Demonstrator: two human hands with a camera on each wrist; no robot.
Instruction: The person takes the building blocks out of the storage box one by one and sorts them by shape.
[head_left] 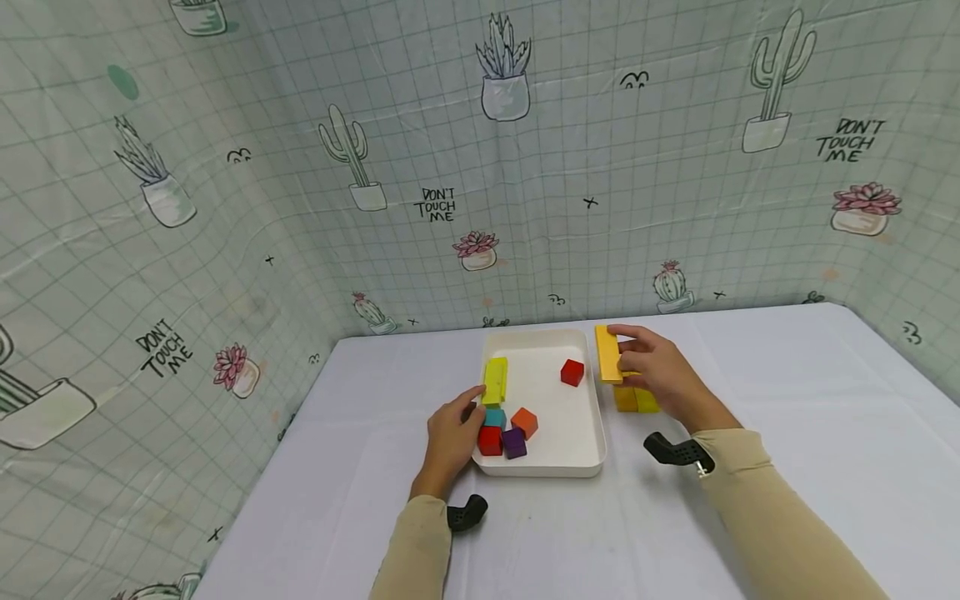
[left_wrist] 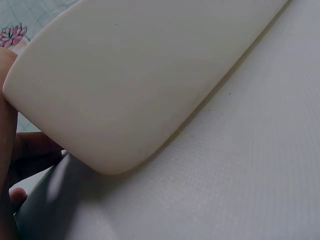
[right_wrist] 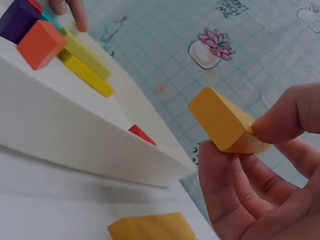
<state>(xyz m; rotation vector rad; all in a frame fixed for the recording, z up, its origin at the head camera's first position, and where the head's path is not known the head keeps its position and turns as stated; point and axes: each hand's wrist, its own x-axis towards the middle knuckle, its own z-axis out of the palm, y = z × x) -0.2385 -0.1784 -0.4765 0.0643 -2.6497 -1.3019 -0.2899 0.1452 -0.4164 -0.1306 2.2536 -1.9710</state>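
Firstly, left hand (head_left: 452, 437): beside the white tray (head_left: 551, 458), fingers (head_left: 469, 395) at its left wall, likely to stop it sliding; whether they pinch the rim, I cannot tell.
Long yellow piece (head_left: 494, 382): inside along the left wall, near the index fingertip; one piece or a pair, I cannot tell.
Near-left cluster: four cubes, one each of red cube (head_left: 491, 442), teal cube (head_left: 495, 417), purple cube (head_left: 514, 444) and orange cube (head_left: 525, 423), gathered close, perhaps to leave the tray's middle free.
Lone red cube (head_left: 572, 372): near the tray's far right corner, making two reds and five cubes altogether.
Held piece: one orange-yellow block (head_left: 608, 357), raised just right of the tray, above the bench (head_left: 540, 542).
Blocks outside: two visible, a deep yellow block (head_left: 626, 400) and a bright yellow block (head_left: 647, 402), side by side on the bench, presumably within easy reach.
Right hand (head_left: 662, 373): thumb and fingers pinching the orange-yellow block from one side, seemingly so its other faces stay free.
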